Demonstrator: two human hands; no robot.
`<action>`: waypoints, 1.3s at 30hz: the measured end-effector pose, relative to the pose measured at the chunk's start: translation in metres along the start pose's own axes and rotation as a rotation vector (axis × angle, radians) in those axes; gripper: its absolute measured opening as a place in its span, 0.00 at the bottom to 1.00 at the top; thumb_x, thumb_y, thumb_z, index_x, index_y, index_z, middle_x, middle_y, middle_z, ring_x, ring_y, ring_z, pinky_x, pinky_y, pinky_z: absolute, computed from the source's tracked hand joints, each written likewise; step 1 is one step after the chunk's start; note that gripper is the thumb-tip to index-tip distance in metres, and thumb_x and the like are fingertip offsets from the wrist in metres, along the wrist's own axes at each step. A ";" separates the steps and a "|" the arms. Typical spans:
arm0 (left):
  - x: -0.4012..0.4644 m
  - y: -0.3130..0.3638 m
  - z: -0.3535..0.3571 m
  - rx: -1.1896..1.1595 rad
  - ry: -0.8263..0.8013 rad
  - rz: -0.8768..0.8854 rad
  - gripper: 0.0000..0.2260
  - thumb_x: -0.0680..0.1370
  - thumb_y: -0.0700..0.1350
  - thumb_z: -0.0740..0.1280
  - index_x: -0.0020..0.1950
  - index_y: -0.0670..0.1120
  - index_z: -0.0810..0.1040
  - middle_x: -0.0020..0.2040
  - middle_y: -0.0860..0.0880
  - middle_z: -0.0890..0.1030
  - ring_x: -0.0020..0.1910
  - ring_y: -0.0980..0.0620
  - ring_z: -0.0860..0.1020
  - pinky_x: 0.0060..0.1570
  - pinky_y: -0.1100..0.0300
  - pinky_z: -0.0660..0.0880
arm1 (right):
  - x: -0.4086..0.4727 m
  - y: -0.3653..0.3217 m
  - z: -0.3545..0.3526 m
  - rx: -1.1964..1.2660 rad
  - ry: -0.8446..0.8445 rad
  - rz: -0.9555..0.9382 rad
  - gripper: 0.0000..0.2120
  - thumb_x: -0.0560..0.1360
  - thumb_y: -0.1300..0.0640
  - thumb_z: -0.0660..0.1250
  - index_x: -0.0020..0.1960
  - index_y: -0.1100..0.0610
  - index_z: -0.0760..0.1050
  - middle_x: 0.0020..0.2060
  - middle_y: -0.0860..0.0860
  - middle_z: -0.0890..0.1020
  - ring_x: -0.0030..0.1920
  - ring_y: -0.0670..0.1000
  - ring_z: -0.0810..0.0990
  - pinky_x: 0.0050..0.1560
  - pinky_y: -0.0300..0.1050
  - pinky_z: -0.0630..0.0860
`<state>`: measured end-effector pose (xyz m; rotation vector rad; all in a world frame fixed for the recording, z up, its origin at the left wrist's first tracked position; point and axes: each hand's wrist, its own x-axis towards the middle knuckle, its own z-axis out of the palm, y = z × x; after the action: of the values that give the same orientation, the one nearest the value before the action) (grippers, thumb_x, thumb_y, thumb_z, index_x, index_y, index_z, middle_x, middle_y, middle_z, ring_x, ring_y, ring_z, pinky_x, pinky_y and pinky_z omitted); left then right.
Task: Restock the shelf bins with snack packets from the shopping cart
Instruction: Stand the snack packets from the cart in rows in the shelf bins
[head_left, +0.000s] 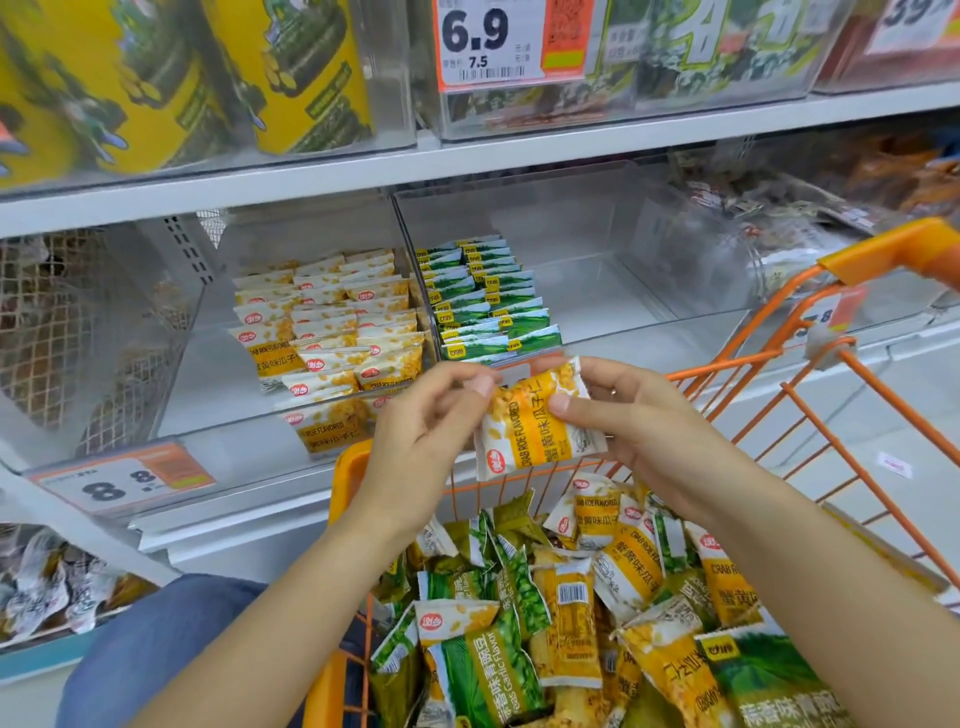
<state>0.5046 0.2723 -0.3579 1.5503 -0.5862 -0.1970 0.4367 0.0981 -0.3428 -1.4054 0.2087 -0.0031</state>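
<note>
Packets (537, 421): we see glossy printed plastic film
Bins (597, 218): we see clear smooth plastic
Cart (810, 410): we see orange-coated metal wire

Bare floor lies open beside the green packets (488, 301), while yellow packets (332, 327) crowd the left bin (218, 364).

We are in a shop, most likely the snack aisle of a supermarket. White shelves (519, 150) carry clear plastic bins (571, 249) filled with rows of small yellow packets (332, 332) and green packets (488, 301). Price tags (491, 44) with barcodes hang on the bin fronts, one reading 6.9, another (122, 480) near left reading 8.8. An orange wire shopping cart (831, 395) holding loose snack packets (571, 597) stands near the shelf. The far upper goods look blurred.
</note>
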 end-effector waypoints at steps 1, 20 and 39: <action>0.001 -0.001 0.000 -0.012 0.017 -0.025 0.09 0.75 0.49 0.66 0.48 0.44 0.79 0.34 0.51 0.82 0.34 0.56 0.81 0.34 0.64 0.76 | -0.001 0.002 0.002 -0.008 0.002 -0.004 0.18 0.69 0.60 0.69 0.58 0.59 0.78 0.52 0.57 0.84 0.50 0.55 0.84 0.52 0.49 0.81; 0.002 0.018 -0.074 -0.209 0.180 -0.185 0.15 0.69 0.42 0.71 0.55 0.42 0.78 0.50 0.43 0.84 0.47 0.48 0.83 0.48 0.55 0.81 | 0.047 0.000 0.088 -0.253 0.126 -0.241 0.16 0.74 0.58 0.69 0.59 0.51 0.70 0.47 0.48 0.80 0.46 0.47 0.81 0.48 0.44 0.76; 0.106 -0.050 -0.207 0.866 0.297 -0.548 0.31 0.69 0.42 0.77 0.70 0.41 0.72 0.66 0.41 0.75 0.60 0.42 0.77 0.61 0.51 0.75 | 0.091 0.028 0.082 -1.537 0.302 -0.463 0.18 0.81 0.45 0.49 0.53 0.58 0.69 0.40 0.55 0.80 0.43 0.59 0.78 0.41 0.48 0.62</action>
<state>0.7044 0.4020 -0.3645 2.5118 0.0381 -0.1209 0.5347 0.1713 -0.3705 -2.9645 0.1078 -0.5404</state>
